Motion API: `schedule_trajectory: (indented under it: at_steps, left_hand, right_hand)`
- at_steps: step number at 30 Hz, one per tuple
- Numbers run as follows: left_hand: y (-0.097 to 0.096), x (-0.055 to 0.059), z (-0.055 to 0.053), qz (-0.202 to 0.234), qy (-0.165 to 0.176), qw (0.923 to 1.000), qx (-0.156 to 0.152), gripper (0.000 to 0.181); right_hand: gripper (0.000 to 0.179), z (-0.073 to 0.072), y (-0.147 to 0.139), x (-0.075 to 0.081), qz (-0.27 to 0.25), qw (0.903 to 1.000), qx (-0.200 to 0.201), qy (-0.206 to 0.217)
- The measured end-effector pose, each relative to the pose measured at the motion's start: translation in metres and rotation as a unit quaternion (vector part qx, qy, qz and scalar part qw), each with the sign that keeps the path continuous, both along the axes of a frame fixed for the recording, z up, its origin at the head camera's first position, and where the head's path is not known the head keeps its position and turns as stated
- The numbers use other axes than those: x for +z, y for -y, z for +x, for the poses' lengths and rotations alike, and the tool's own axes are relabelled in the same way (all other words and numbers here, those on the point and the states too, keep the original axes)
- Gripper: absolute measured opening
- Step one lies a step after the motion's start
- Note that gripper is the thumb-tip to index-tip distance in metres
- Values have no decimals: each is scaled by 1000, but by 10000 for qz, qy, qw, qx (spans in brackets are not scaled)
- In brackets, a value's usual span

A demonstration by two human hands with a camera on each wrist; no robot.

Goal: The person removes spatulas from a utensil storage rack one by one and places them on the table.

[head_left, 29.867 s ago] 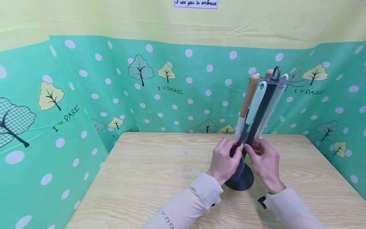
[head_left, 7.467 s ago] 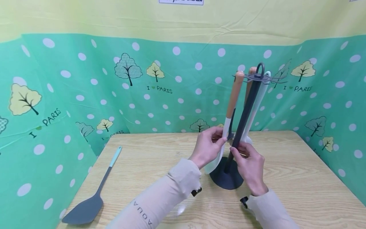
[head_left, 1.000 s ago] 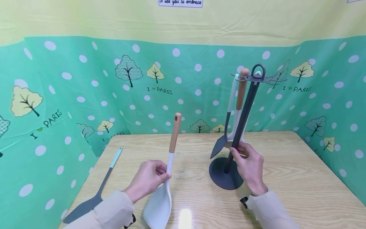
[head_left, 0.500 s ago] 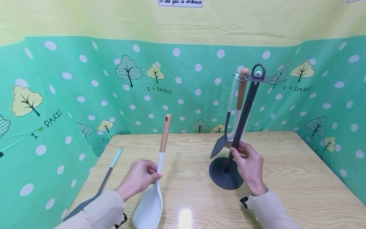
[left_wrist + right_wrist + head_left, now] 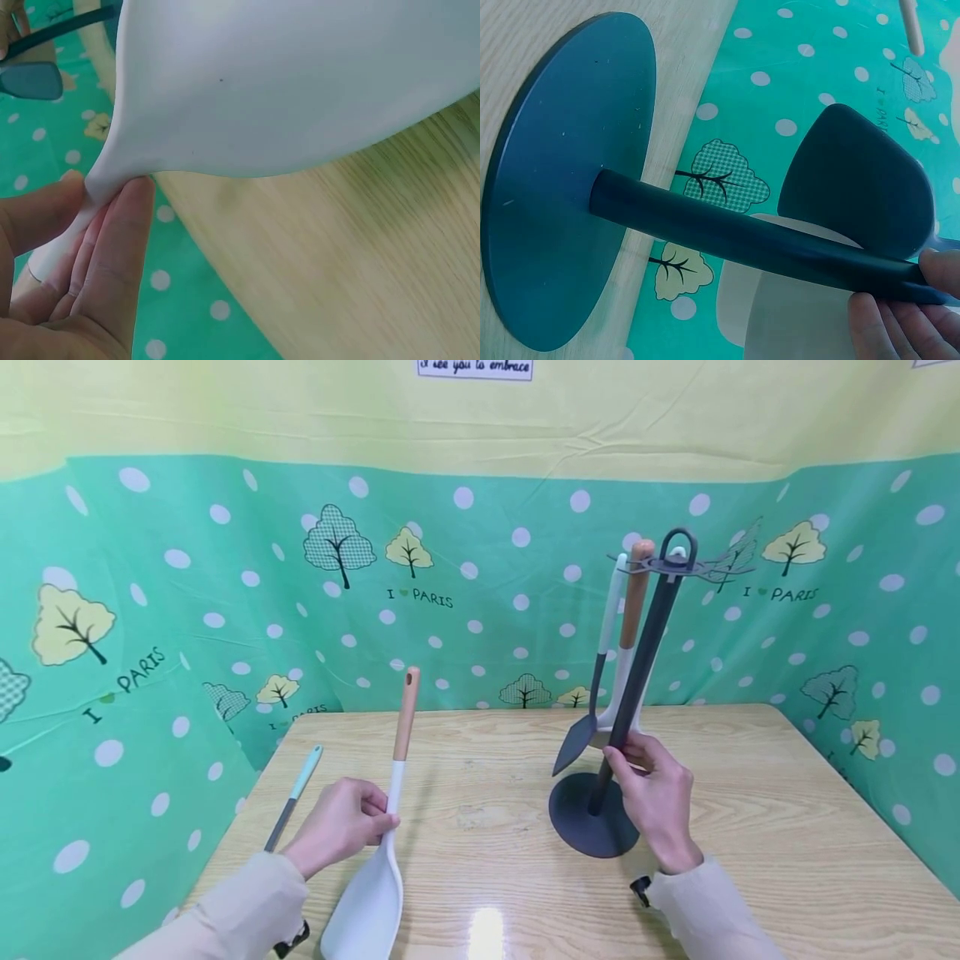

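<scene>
My left hand (image 5: pixel 341 827) pinches the white neck of a spatula (image 5: pixel 363 906) with a broad white blade and a wood-coloured handle end. Its handle points up and its blade down, over the left part of the table; whether the blade touches the wood I cannot tell. In the left wrist view, thumb and fingers hold the neck just behind the white blade (image 5: pixel 285 82). My right hand (image 5: pixel 660 793) grips the black post of a utensil stand (image 5: pixel 588 827), low down. The post (image 5: pixel 727 225) rises from a round base in the right wrist view.
On the stand's hooks hang a dark turner (image 5: pixel 575 745) with a mint handle, a wood-handled white utensil (image 5: pixel 633 610) and another mint-ended one, partly hidden. A mint-handled spatula (image 5: pixel 303 774) lies at the table's left, mostly behind my sleeve. Patterned cloth (image 5: pixel 480 585) surrounds the table (image 5: pixel 487 777).
The mint-handled dark spatula left the stand for the table's left. Later my left hand took off the white spatula and carried it left, still moving that way. My right hand stays on the post.
</scene>
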State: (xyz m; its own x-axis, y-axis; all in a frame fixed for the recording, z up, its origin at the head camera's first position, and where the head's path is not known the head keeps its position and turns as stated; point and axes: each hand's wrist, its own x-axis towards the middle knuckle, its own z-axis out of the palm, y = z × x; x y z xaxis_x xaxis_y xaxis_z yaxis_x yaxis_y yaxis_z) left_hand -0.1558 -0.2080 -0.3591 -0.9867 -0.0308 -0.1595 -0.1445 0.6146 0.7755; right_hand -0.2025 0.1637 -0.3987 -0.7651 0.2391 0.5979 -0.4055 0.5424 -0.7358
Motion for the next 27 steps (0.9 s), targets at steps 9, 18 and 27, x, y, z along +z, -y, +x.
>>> schedule_trajectory:
  at_steps: [9,18,27]
  left_hand:
    - [14,-2,-5,-53,165,9999,4,12]
    - [30,-4,-12,-65,254,9997,18,11]
    - [45,-10,-14,-235,440,9987,60,12]
  right_hand:
    - [25,0,0,0,-33,10000,5,-51]
    - [25,0,0,1,-99,9999,60,-65]
    - [25,0,0,0,-92,9999,65,-14]
